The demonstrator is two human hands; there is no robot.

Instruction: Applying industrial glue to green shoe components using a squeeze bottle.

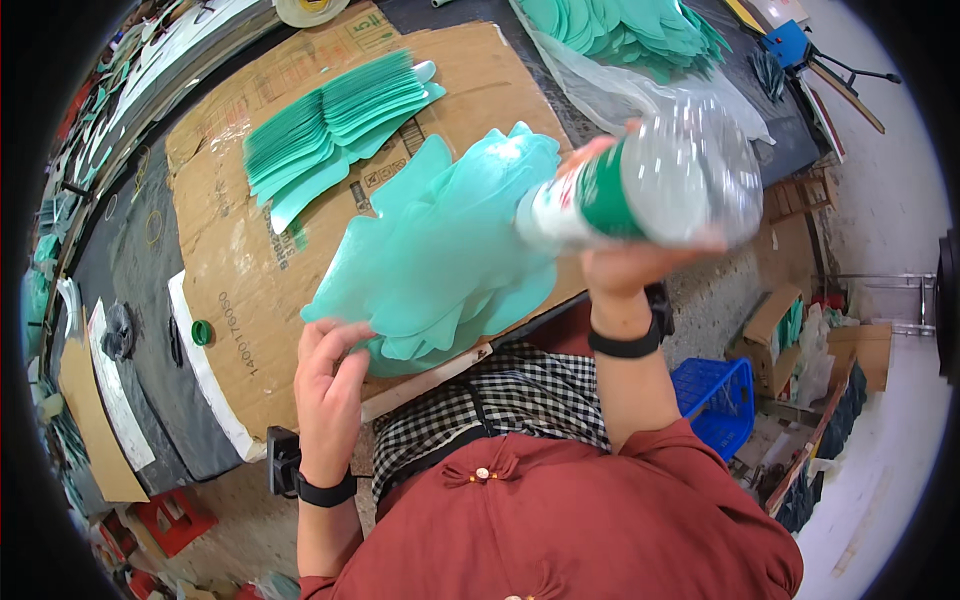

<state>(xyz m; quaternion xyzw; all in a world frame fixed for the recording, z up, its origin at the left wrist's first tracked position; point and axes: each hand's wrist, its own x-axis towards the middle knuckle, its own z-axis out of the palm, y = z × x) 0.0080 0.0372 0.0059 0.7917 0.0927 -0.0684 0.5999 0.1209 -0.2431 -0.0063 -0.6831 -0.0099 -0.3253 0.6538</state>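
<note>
My right hand [640,265] is wrapped round a clear plastic bottle [690,180] with a green and white label. The bottle is tipped over on its side, its narrow end toward a loose pile of shiny teal leaf-shaped sheets [440,250]; motion blurs it. At the pile's near left edge, my left hand [332,370] rests its fingertips on the sheets, fingers apart. Beyond the pile lies a fanned stack of similar teal pieces [340,120]. Both lie on a brown cardboard sheet [220,270].
A small green ring-shaped cap [202,332] lies at the cardboard's left edge. More teal pieces [620,30] sit at the far right on clear plastic film [600,90]. A tape roll [310,8] is at the far edge. A blue crate [715,400] stands on the floor to the right.
</note>
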